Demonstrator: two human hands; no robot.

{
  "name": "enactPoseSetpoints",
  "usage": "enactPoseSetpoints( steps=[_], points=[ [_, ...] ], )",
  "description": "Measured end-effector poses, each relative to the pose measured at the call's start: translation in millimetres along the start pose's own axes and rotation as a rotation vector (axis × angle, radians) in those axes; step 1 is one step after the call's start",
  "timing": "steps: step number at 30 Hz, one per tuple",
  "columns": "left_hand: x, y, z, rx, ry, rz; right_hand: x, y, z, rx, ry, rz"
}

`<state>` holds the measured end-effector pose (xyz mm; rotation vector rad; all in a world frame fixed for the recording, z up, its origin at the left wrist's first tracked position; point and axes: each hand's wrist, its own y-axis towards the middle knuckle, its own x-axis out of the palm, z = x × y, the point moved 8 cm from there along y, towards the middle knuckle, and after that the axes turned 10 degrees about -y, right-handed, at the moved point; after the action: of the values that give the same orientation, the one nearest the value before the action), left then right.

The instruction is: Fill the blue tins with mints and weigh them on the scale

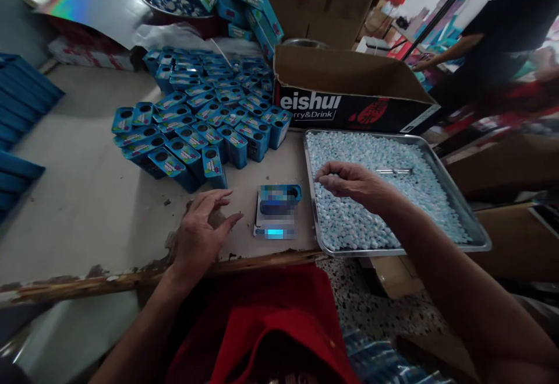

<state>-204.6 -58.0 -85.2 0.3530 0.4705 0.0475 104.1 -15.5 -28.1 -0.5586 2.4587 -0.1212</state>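
My left hand [204,225] rests over the table near its front edge, thumb and fingers apart, holding nothing. To its right is a small digital scale [262,229] with a lit display. A small blue box [280,192] with a round hole lies on the scale; part of this area is blurred. My right hand [343,180] is closed in a pinch over the left side of a metal tray [371,252]. Whatever its fingers hold is hidden. Pale blue and white candy-like pellets [349,221] fill the tray, and a shiny metal rod [393,171] lies among them.
Several upright blue boxes [187,148] with round holes crowd the table behind my left hand. An open black cardboard box [349,110] stands behind the tray. Further back is a metal bowl [151,2]. Blue boxes [26,90] line the left edge. A person [502,40] stands at right.
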Motion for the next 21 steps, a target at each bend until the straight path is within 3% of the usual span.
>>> enactPoseSetpoints(
  steps=[4,8,14,21],
  points=[
    [-0.8,0,-9,-0.039,-0.006,-0.014,19,12,-33,-0.115,-0.18,-0.045],
    [-2.7,1,-14,-0.052,-0.016,-0.021,33,20,-50,-0.196,-0.415,-0.075],
    [-8.8,5,-24,-0.114,-0.012,-0.036,32,22,-59,-0.156,-0.617,-0.089],
    [-10.3,6,-30,-0.168,-0.026,-0.044,34,27,-60,-0.145,-0.61,-0.076]
  ],
)
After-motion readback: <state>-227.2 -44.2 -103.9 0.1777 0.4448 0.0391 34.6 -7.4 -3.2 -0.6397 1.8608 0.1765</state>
